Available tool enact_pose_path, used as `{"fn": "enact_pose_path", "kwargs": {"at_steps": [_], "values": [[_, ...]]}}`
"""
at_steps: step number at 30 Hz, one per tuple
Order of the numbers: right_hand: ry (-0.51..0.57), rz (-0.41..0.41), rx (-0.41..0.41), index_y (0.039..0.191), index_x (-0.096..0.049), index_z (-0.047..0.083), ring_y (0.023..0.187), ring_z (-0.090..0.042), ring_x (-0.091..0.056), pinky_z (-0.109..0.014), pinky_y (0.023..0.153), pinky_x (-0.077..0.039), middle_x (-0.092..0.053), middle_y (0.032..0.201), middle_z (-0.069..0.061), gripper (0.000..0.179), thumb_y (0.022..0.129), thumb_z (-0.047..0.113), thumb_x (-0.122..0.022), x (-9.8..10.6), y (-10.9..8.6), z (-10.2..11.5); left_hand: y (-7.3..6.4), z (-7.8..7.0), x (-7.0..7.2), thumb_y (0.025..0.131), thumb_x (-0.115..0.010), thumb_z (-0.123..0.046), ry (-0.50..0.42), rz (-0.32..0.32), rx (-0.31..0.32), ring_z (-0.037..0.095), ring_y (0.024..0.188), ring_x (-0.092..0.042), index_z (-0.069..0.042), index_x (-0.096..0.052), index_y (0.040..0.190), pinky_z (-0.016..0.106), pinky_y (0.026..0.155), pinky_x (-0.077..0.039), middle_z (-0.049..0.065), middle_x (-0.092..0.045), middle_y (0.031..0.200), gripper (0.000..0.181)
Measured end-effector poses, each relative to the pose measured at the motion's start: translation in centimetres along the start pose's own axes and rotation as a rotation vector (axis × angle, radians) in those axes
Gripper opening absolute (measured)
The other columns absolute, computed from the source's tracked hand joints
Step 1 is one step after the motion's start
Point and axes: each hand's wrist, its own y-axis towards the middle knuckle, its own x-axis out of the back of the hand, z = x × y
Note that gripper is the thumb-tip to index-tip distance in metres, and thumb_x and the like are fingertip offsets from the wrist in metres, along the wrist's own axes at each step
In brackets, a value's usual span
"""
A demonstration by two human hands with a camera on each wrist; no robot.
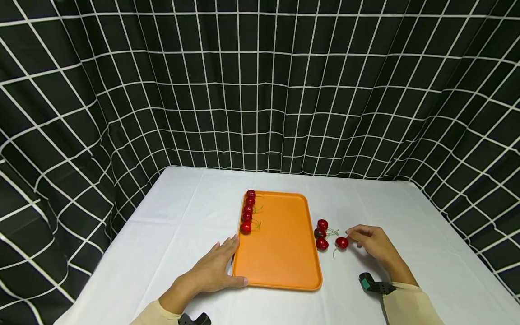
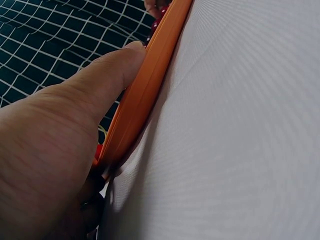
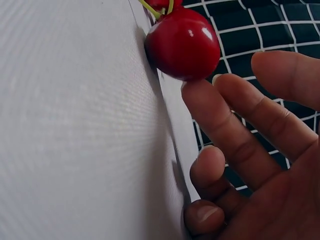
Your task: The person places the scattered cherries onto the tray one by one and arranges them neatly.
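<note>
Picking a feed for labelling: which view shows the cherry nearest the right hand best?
Right wrist: the cherry shows large and close, beside the right hand. Head shows it small, right of the orange tray. Left wrist has only bits of red fruit past the tray's edge; can't tell if it's among them.

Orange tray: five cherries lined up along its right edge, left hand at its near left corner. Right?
Wrong edge: the head view shows the five cherries lined up along the left edge of the orange tray. The left hand is at its near left corner, as you say.
</note>
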Motion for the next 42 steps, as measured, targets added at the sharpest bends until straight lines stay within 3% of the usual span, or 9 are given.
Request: {"fn": "enact_pose_path", "kwargs": {"at_steps": [6,10,14,21,28,36,38,42], "values": [[0.026,0.028,0.042,0.103,-0.064,0.007,0.086,-0.024,-0.052,-0.034,0.070,-0.041,-0.063,0.091,-0.006,0.041,0.083,0.041,-0.054,-0.3,0.2,0.2,0.0,0.0,0.1,0.062,-0.048,-0.075,0.011,-0.007,0.004,0.017,0.128,-0.012,-0.009,-0.017,0.139,0.039,0.103,-0.007,0.001,-0.015,0.142,0.106],[0.026,0.052,0.057,0.106,-0.063,0.007,0.100,-0.026,-0.049,-0.045,0.085,-0.037,-0.061,0.102,-0.007,0.042,0.085,0.041,-0.051,-0.5,0.3,0.4,0.1,0.1,0.1,0.062,-0.049,-0.073,0.002,-0.003,0.002,0.018,0.128,-0.011,-0.008,-0.017,0.139,0.039,0.103,-0.007,0.002,-0.015,0.142,0.105],[0.044,0.080,0.058,0.106,-0.063,0.009,0.108,-0.027,-0.044,-0.052,0.090,-0.030,-0.059,0.107,-0.006,0.040,0.084,0.040,-0.051,-0.8,0.2,0.5,0.2,0.2,0.1,0.063,-0.050,-0.072,-0.006,0.001,0.001,0.018,0.128,-0.011,-0.008,-0.016,0.139,0.040,0.103,-0.006,0.001,-0.014,0.142,0.105],[0.056,0.111,0.139,0.104,-0.064,0.009,0.106,-0.028,-0.045,-0.053,0.090,-0.029,-0.060,0.105,-0.006,0.028,0.085,0.026,-0.054,-1.1,0.0,0.3,0.1,0.2,-0.1,0.063,-0.050,-0.072,0.000,-0.006,-0.013,0.019,0.128,-0.012,-0.007,-0.017,0.139,0.041,0.103,-0.007,0.003,-0.015,0.142,0.105],[0.001,0.006,0.060,0.098,-0.066,0.010,0.096,-0.024,-0.048,-0.041,0.080,-0.037,-0.062,0.097,-0.004,0.028,0.084,0.031,-0.055,-0.6,-0.1,0.1,0.1,0.0,-0.2,0.062,-0.050,-0.072,-0.009,-0.006,-0.003,0.019,0.128,-0.012,-0.006,-0.019,0.138,0.041,0.103,-0.007,0.002,-0.016,0.142,0.105],[-0.017,-0.031,0.013,0.088,-0.068,0.008,0.078,-0.023,-0.051,-0.030,0.062,-0.039,-0.062,0.082,-0.005,0.026,0.085,0.029,-0.051,-0.4,0.2,0.1,0.2,-0.1,0.1,0.063,-0.051,-0.071,-0.009,0.008,-0.004,0.019,0.128,-0.010,-0.007,-0.017,0.139,0.041,0.103,-0.006,0.002,-0.013,0.142,0.105],[-0.028,-0.028,0.015,0.088,-0.068,0.009,0.079,-0.023,-0.051,-0.031,0.063,-0.039,-0.062,0.083,-0.005,0.028,0.085,0.033,-0.052,-0.4,0.2,0.3,0.3,-0.1,0.0,0.063,-0.051,-0.071,-0.008,0.004,-0.004,0.019,0.128,-0.011,-0.007,-0.017,0.139,0.042,0.103,-0.006,0.002,-0.013,0.142,0.105],[-0.027,0.003,0.018,0.099,-0.066,0.009,0.093,-0.026,-0.051,-0.043,0.078,-0.039,-0.062,0.095,-0.005,0.035,0.086,0.037,-0.048,-0.6,0.2,0.3,0.3,0.0,-0.1,0.063,-0.052,-0.071,-0.017,0.008,0.003,0.019,0.128,-0.010,-0.006,-0.017,0.139,0.042,0.103,-0.006,0.002,-0.012,0.143,0.106]]}}
